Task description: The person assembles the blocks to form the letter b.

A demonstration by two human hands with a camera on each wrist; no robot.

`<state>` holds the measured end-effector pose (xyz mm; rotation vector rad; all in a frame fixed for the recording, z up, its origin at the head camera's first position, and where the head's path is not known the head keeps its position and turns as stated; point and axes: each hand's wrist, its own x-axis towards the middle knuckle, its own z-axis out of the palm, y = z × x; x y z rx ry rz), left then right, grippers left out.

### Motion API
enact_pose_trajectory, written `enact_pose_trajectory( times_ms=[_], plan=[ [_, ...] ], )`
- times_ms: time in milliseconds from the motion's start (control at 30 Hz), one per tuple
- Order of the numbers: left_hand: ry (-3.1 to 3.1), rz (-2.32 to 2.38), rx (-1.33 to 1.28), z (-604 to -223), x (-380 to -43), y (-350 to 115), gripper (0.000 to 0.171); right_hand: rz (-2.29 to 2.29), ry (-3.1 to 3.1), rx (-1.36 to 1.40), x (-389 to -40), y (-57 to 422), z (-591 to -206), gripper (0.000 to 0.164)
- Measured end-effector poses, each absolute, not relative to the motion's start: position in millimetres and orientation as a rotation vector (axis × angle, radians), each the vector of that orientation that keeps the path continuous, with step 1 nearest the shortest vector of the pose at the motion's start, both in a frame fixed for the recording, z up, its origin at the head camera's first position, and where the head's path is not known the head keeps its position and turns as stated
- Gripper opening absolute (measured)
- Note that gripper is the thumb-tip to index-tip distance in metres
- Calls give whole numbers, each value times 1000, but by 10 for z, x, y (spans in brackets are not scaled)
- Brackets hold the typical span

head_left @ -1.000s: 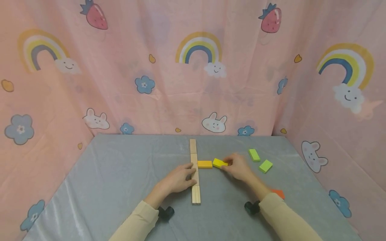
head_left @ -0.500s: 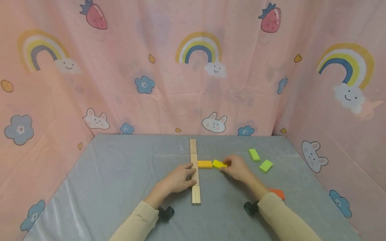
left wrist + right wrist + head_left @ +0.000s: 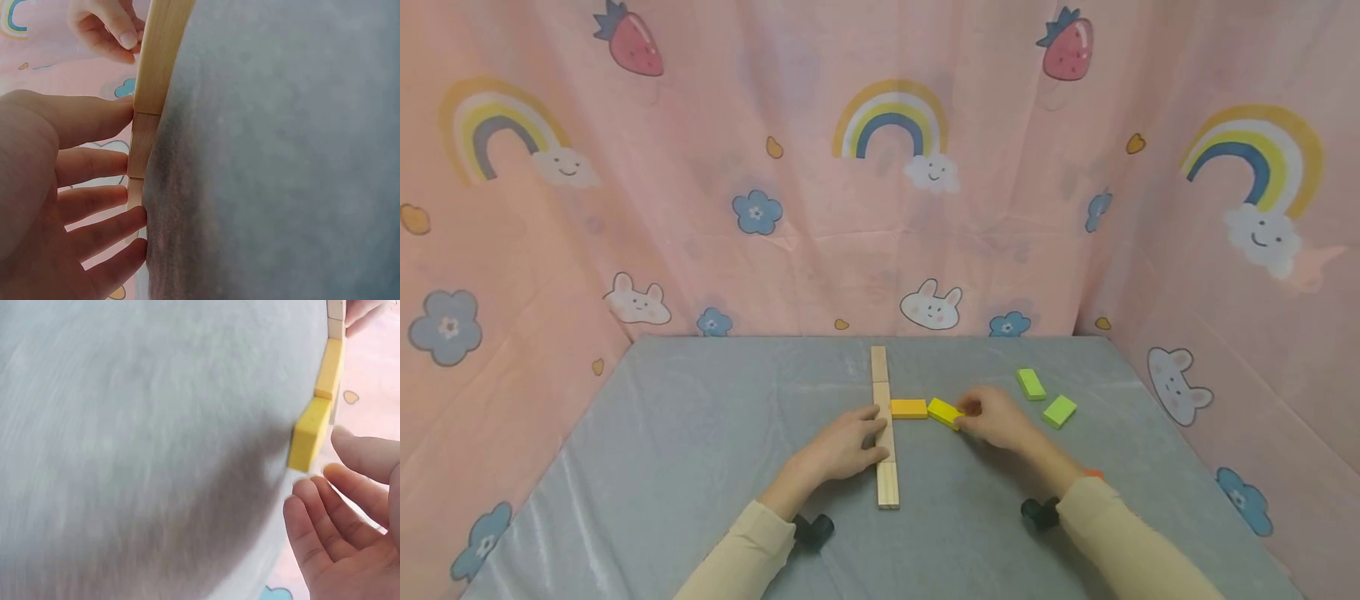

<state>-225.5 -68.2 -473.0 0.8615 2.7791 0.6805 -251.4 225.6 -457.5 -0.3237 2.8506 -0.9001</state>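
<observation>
A straight row of plain wooden blocks [image 3: 888, 486] runs front to back on the table. My left hand [image 3: 59, 169] lies along its left side, fingers extended and fingertips at the blocks. An orange block [image 3: 909, 409] lies crosswise against the row's right side. Beyond it sits a yellow block [image 3: 306, 440], angled, with one corner close to the orange block's end. Just right of the yellow block is my right hand [image 3: 996, 418]. In the right wrist view its thumb and fingers [image 3: 306, 522] are parted, with a gap between them and the yellow block.
Two light green blocks [image 3: 1031, 384] lie at the right rear of the grey-covered table [image 3: 700, 433]. A red-orange block [image 3: 1093, 473] is mostly hidden behind the right forearm. A pink patterned curtain [image 3: 805, 275] surrounds the table's back and sides.
My right hand has let go of the yellow block and drawn slightly right. The yellow block's right end has swung a little toward the front. My left hand has stayed in place.
</observation>
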Motion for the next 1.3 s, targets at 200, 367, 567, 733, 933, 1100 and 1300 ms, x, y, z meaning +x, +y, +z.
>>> enact_pose_trajectory(
  times_ms=[200, 367, 567, 733, 933, 1100, 1300],
  plan=[
    [2774, 686, 862, -4733, -2252, -684, 53, -812, 2844, -397, -2380, 2395, -4426, 20],
    [2767, 696, 860, -4721, -2251, -692, 54, -743, 2864, -499, -2211, 2523, -4300, 17],
    [2766, 700, 842, -4678, -2235, -705, 53, -707, 2886, -588, -2063, 2670, -4236, 15],
    [2761, 697, 846, -4662, -2225, -689, 53, -678, 2874, -599, -1922, 2815, -4213, 14],
    [2767, 688, 846, -4692, -2236, -678, 53, -719, 2864, -567, -1776, 3014, -4203, 18],
    [2772, 684, 854, -4708, -2245, -683, 53, -751, 2874, -541, -1720, 3175, -4221, 22],
    [2772, 684, 846, -4709, -2246, -683, 54, -758, 2910, -506, -1651, 3354, -4279, 21]
  ],
)
